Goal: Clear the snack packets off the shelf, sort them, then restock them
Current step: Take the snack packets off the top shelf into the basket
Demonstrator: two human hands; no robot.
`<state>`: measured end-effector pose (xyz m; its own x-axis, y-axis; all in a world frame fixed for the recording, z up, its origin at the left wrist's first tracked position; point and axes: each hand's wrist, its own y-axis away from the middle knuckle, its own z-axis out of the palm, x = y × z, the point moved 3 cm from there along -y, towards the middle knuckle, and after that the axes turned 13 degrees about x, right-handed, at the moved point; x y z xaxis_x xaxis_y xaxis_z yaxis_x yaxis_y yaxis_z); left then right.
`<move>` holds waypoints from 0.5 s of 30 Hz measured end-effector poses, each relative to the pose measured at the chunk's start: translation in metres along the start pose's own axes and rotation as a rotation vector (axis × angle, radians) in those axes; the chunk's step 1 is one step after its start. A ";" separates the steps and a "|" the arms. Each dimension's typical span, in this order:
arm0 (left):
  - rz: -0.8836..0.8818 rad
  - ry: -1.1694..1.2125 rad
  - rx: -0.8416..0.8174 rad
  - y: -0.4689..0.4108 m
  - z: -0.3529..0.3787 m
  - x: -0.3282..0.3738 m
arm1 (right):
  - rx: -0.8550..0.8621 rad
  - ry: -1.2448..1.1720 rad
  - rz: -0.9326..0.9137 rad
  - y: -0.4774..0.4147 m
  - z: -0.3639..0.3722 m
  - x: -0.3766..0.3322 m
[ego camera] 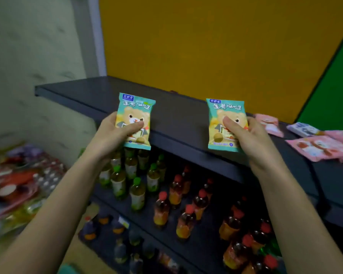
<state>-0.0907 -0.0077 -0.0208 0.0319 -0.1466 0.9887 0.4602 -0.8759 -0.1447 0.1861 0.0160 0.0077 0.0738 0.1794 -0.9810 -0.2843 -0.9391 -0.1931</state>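
Restocking, probably: left hand [111,133] pinches left packet [135,109], right hand [248,135] pinches right packet [224,115], both held over the shelf [176,115] front. Next, lay them down together, apart from pink packets [317,148].

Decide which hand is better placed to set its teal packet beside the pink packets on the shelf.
Right, probably: the right hand holds its teal packet nearer the pink packets; the left hand is farther.

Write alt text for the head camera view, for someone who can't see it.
The left hand grips one teal bear-print snack packet, the right hand a matching second packet, both upright before a dark grey shelf. Pink snack packets lie on it at right; drink bottles stand below.
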 end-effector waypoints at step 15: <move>-0.207 -0.092 0.777 0.141 -0.390 -0.115 | -0.664 0.062 0.147 0.197 0.321 0.114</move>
<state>-0.3760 -0.2935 -0.1698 -0.0638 0.0518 0.9966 0.9487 -0.3067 0.0766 -0.1680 -0.0544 -0.1483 0.1397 0.0374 -0.9895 0.3500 -0.9366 0.0140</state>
